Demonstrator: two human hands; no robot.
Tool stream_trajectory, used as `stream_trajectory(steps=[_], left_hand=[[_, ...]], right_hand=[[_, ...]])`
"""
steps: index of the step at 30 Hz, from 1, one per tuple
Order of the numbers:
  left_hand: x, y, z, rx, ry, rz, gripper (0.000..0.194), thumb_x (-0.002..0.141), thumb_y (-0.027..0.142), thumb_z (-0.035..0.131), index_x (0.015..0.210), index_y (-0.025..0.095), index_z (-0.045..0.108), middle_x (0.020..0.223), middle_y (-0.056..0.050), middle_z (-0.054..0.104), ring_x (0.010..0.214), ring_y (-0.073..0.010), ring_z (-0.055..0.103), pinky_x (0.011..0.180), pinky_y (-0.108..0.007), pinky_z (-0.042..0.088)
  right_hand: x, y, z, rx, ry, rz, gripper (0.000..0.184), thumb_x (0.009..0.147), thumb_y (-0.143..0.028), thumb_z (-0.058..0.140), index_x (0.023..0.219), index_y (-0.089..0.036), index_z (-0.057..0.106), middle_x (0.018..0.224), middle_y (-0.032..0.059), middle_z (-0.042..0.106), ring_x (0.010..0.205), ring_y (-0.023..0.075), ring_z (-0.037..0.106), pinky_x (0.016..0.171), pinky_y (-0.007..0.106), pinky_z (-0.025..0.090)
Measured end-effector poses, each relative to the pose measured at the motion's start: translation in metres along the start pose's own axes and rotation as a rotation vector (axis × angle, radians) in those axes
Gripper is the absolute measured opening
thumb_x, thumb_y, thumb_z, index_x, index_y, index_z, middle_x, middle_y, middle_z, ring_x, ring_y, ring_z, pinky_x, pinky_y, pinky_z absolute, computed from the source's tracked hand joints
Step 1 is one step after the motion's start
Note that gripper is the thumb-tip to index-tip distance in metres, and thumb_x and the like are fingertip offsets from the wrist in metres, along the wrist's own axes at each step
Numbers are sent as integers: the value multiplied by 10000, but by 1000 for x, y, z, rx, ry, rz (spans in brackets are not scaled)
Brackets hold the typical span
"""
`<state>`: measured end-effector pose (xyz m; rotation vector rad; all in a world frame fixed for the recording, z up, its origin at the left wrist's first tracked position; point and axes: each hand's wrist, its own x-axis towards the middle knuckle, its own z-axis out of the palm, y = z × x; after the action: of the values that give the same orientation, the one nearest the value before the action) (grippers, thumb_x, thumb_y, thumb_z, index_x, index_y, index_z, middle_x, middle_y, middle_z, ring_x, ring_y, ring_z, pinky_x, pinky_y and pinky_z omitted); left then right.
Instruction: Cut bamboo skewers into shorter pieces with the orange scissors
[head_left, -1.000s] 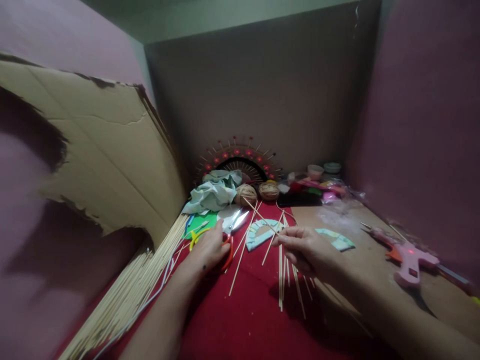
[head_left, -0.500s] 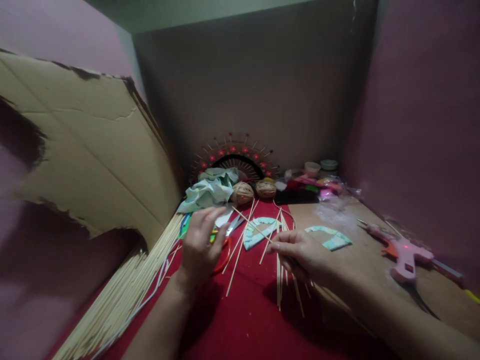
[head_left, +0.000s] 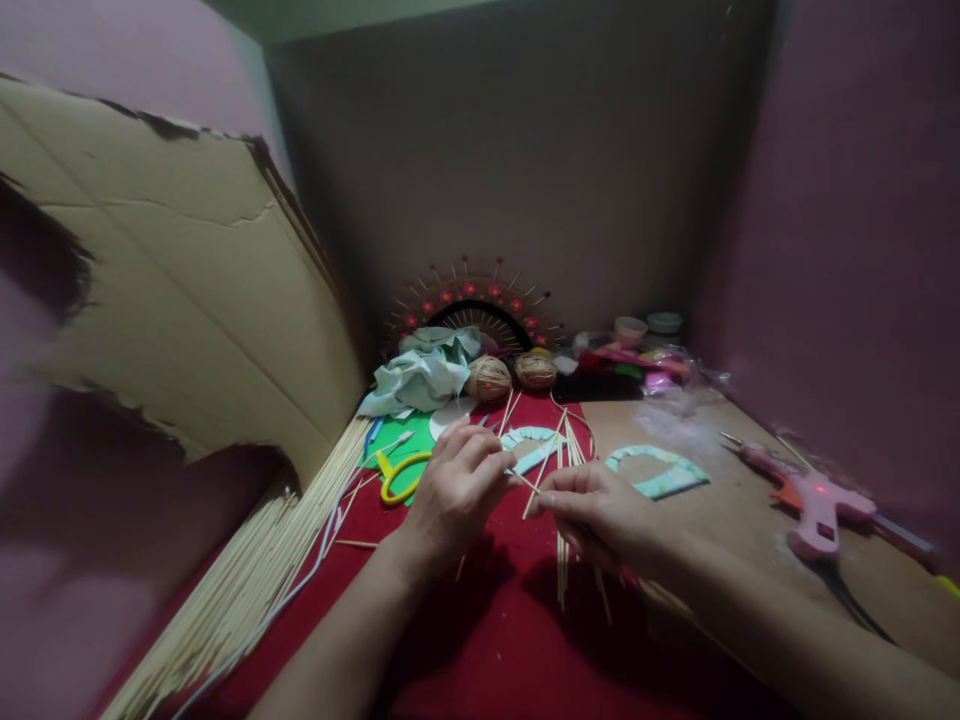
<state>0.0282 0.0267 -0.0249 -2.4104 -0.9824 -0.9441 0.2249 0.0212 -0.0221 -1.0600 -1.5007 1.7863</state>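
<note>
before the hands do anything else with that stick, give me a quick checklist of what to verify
1. Stick pinched between both hands: ok, the left hand and right hand meet at it.
2. Stick whole, not split: cannot tell, too thin and dim.
3. Loose sticks near the hands: ok, they lie on the red cloth under the right hand.
4. Scissors out of the fingers: ok, they lie on the cloth beside the left hand, not held.
5. Glue gun away from the hands: ok, it lies off to the right on the table, a red light showing.
6. Paper arch within sight: ok, just beyond the right hand.
</note>
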Motion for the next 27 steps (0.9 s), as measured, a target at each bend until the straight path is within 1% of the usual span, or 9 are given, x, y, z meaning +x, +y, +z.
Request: stream_trajectory(steps=[3,6,11,18,23,27], left_hand=[[0,0,2,4,-19,13,153,894,274,522,870,158,619,858,-70,615,826,-196,508,831,-390,405],[0,1,1,16,-26,20,147,902,256,509,867,155,610,833,-63,619,780,-188,493,758,-357,393],[0,7,-1,55,4,-17,158,912,253,489,847,161,600,823,-64,625,764,-189,491,734,-346,376],[-2,14,-1,124,32,-54,153,902,246,492,834,155,594,771,-67,597,734,-198,486,709,-350,367],[-3,21,-1,166,17,-91,172,902,233,485,792,153,590,729,-64,588,704,-199,501,679,-345,358],[-2,26,2,142,48,-124,213,905,211,469,723,154,563,644,-38,559,614,-173,481,662,-334,356]], right_hand=[[2,6,-2,54,-49,-5,197,749,-350,619,706,-158,625,348,-77,491,202,31,312,216,151,179],[3,10,-3,130,-104,-5,200,758,-351,612,759,-152,636,346,-83,483,199,32,286,214,153,168],[4,12,-1,269,-141,1,200,770,-344,610,768,-145,632,340,-92,455,214,26,222,223,152,184],[5,15,-1,402,-186,-55,169,787,-285,600,768,-123,646,328,-95,427,228,22,192,234,139,249],[4,16,1,477,-199,-56,159,786,-278,607,771,-123,642,331,-94,418,239,24,176,225,132,234],[4,17,8,544,-189,-99,139,812,-278,586,773,-148,620,348,-92,435,241,26,192,226,126,243]])
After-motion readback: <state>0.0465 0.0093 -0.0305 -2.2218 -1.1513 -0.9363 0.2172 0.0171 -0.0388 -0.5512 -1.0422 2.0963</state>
